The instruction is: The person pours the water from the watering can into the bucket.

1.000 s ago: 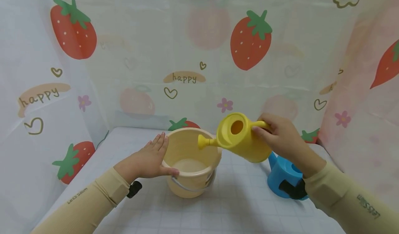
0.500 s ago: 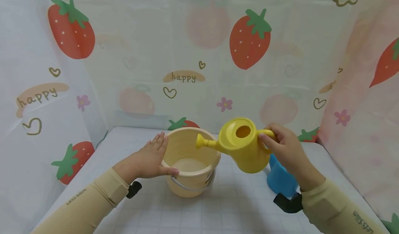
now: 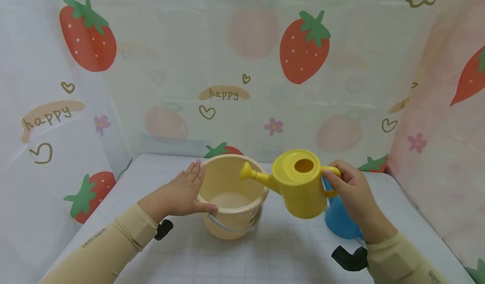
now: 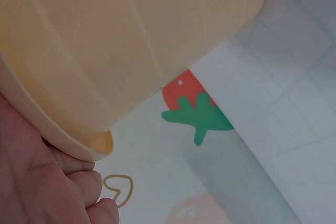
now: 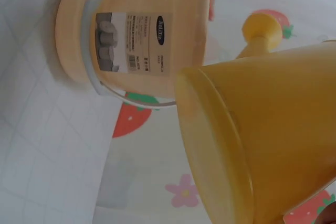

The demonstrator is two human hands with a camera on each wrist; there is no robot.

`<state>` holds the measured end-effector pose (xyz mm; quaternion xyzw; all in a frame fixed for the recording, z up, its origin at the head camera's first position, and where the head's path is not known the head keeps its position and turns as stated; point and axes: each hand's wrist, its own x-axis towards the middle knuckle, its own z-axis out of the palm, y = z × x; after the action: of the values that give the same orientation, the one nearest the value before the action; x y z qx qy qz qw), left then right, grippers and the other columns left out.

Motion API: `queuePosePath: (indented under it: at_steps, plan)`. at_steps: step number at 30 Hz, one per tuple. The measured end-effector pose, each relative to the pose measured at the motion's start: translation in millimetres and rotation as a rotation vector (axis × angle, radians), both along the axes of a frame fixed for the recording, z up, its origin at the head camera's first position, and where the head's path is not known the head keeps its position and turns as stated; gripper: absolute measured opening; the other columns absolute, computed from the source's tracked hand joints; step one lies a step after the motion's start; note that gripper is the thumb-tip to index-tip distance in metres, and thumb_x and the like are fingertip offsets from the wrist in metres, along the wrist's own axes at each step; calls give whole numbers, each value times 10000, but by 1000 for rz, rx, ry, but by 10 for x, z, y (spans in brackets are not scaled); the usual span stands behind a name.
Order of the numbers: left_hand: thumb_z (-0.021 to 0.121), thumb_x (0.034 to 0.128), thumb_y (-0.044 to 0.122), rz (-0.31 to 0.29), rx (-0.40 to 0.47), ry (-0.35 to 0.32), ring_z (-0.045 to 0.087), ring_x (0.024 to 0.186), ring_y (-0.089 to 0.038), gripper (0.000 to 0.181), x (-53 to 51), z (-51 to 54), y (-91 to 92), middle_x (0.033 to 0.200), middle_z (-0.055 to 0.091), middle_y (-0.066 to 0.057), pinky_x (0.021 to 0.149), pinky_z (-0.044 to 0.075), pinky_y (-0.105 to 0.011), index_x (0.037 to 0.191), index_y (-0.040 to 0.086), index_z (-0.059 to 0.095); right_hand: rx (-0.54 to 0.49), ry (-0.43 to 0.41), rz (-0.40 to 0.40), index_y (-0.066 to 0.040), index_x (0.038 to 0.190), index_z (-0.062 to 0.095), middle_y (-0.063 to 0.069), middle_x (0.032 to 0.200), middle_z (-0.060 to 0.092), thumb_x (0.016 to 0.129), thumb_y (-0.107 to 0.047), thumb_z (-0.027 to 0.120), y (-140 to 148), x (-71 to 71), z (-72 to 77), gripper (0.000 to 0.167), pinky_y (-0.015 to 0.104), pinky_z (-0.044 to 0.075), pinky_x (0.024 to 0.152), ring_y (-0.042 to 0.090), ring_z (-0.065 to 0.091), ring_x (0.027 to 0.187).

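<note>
A cream bucket (image 3: 231, 223) stands upright on the table, its grey handle hanging down at the front. My left hand (image 3: 178, 193) rests on the bucket's left rim with straight fingers and the thumb along the front edge; the left wrist view has the palm (image 4: 37, 182) against the rim. My right hand (image 3: 354, 191) grips the handle of a yellow watering can (image 3: 303, 195), held nearly level in the air right of the bucket. Its spout head (image 3: 246, 171) is over the bucket's opening. No water shows. In the right wrist view the can (image 5: 283, 124) hides part of the bucket (image 5: 184, 35).
A blue watering can (image 3: 341, 218) stands on the table at the right, partly behind my right hand and the yellow can. A white table (image 3: 212, 263) with faint grid lines lies below. Strawberry-print sheets (image 3: 170, 57) enclose the back and both sides.
The yellow can has tilted back from a spout-down pose to nearly level, its body moving right and lower with my right hand. My left hand and the bucket have kept their places.
</note>
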<state>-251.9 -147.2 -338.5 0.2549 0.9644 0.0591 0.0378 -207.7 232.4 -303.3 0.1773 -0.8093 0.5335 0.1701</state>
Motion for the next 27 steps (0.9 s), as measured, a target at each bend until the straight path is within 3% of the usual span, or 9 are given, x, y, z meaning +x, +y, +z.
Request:
queuePosePath:
  at_steps: [5, 11, 21, 27]
  plan:
    - [383, 681, 835, 6, -8, -3, 3, 1380, -365, 1228, 3, 17, 5, 1490, -13, -258, 1071, 144, -537, 1427, -84, 59, -101, 11, 57, -38, 841, 559, 18, 718, 444, 946, -72, 484, 17, 22, -41, 133, 263, 392, 623, 180, 425, 745]
    - [377, 671, 843, 10, -5, -1, 13, 1380, -365, 1236, 5, 10, 4, 1490, -12, -256, 1072, 147, -531, 1429, -80, 60, -176, -1, 62, -68, 812, 558, 14, 682, 410, 948, -63, 476, 46, 59, -91, 159, 269, 374, 588, 180, 405, 710]
    - [384, 684, 831, 13, 4, -7, 11, 1380, -366, 1222, 21, 19, 8, 1490, -4, -258, 1075, 139, -529, 1427, -84, 63, -339, -18, 28, -83, 793, 563, 11, 668, 389, 954, -40, 452, 134, 127, -301, 200, 299, 276, 586, 154, 377, 671]
    - [376, 679, 839, 17, -6, -2, 1, 1382, -358, 1227, 15, 5, 3, 1492, -23, -249, 1077, 138, -524, 1430, -75, 49, -419, -70, -75, -7, 823, 549, 6, 722, 409, 951, -126, 490, 174, 202, -477, 185, 244, 317, 628, 164, 365, 730]
